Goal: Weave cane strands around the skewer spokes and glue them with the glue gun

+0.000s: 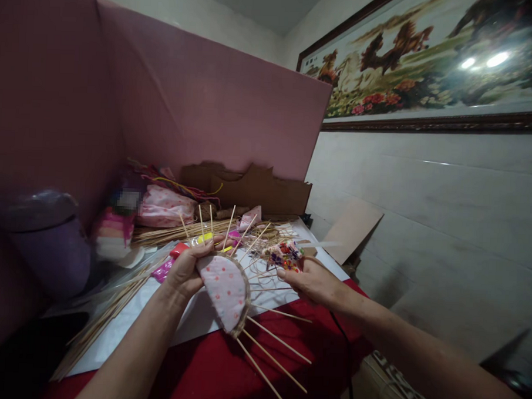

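My left hand [188,266] is closed on the upper left edge of a half-round panel [224,289] covered in pale fabric with pink dots. Twine-like trim runs along its curved rim, and several thin wooden sticks [280,338] fan out from there. In my right hand [313,278] is a glue gun [283,256] with a colourful, gem-like decorated body. A clear glue stick [323,244] juts from its rear, and a dark cord [343,338] hangs below. The glue gun's front end is close to the sticks on the panel's upper right; whether it touches them I cannot tell.
Long thin sticks [106,319] lie along the left of the white board [185,322] on a red tablecloth [214,371]. Behind are dotted fabric [166,207], twine rolls and cardboard [257,190]. A lidded purple bin [47,249] stands left; a tiled wall [433,201] rises right.
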Available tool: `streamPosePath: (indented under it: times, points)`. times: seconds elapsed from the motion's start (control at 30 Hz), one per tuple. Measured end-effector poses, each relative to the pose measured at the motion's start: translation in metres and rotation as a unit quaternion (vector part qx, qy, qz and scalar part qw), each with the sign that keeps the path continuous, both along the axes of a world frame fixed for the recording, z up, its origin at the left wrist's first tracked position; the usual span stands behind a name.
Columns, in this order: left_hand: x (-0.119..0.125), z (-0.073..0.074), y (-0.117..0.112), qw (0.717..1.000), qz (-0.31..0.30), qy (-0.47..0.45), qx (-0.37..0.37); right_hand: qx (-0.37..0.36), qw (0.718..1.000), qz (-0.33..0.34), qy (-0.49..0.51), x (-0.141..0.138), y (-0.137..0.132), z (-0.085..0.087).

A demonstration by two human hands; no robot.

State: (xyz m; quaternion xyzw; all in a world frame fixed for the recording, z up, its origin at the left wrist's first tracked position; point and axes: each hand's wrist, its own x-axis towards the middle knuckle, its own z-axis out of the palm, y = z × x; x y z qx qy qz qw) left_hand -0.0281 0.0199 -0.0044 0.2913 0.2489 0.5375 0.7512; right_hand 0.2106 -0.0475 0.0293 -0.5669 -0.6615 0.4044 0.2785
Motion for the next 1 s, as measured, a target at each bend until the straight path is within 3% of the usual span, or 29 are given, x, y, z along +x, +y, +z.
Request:
streamPosePath:
  times: [0.33,0.5,0.77,0.9,1.0]
  points:
    - [-0.001,0.000,0.000,1.000,-0.005,-0.008,-0.003,0.004,0.999,-0.023,0.037,0.000,-0.002,0.003]
    - [-0.001,0.000,0.001,1.000,0.004,-0.011,-0.016,-0.022,0.988,-0.057,0.139,0.007,-0.001,-0.002]
    - [0.001,0.001,0.001,0.999,0.012,-0.006,-0.033,-0.067,0.961,-0.027,0.267,0.018,-0.003,0.003]
    - [0.000,-0.003,0.004,1.000,0.008,0.004,-0.028,-0.017,0.948,-0.005,0.319,0.022,-0.005,0.007]
    - [-0.002,-0.005,0.005,0.999,0.009,0.012,-0.034,0.057,0.948,-0.037,0.310,0.031,0.001,0.007]
